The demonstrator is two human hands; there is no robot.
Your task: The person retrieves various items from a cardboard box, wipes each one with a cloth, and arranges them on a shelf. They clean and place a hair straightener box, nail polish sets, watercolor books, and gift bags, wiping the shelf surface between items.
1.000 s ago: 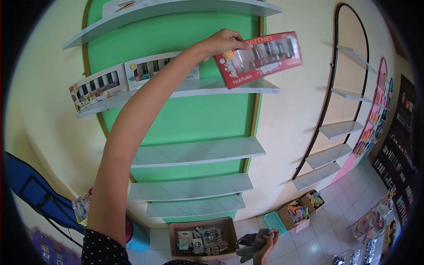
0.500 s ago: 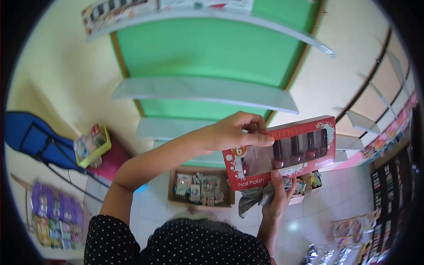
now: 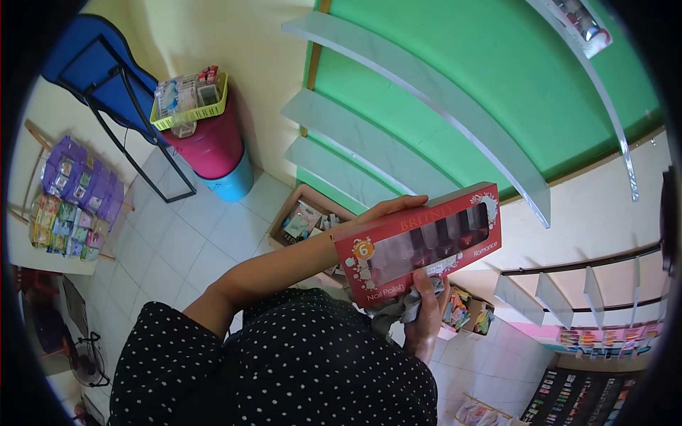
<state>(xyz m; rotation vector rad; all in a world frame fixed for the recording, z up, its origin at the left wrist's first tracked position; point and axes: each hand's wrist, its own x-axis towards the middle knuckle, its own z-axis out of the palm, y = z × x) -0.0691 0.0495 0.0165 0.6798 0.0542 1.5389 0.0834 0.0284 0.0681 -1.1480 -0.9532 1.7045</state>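
My right hand [image 3: 425,312] grips a red nail polish box [image 3: 419,245] from below, its thumb on the lower front edge. The box is tilted, and dark bottles show through its clear window. A crumpled grey cloth [image 3: 387,316] is also in my right hand, bunched under the box. My left hand [image 3: 398,206] lies behind the box at its top edge, fingers stretched out flat against it. The left thumb and palm are hidden by the box.
Pale shelves [image 3: 426,85] line a green wall ahead. Below stands a cardboard box [image 3: 284,213] of small packs. At left are a yellow basket [image 3: 192,113] on a pink bin [image 3: 213,149] and a folded blue board [image 3: 106,64]. More cartons [image 3: 465,312] sit at right.
The view has swung, bringing the left side of the room further in. My left hand has let go of the box's front and moved behind its top edge.
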